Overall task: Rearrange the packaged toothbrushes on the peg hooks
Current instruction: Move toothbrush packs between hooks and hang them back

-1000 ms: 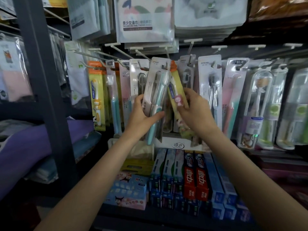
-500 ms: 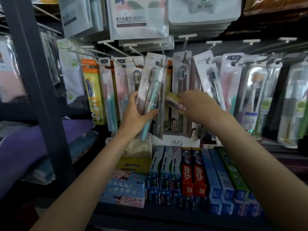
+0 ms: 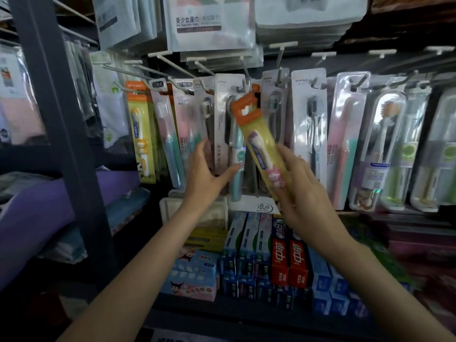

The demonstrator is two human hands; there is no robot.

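right hand grips yellow toothbrush pack – SPRING packs behind

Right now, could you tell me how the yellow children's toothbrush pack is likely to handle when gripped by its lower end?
The yellow pack probably stays fairly stiff: it stands tilted without sagging above the right hand. It looks light, being thin card and blister. The glossy plastic front may be slippery.
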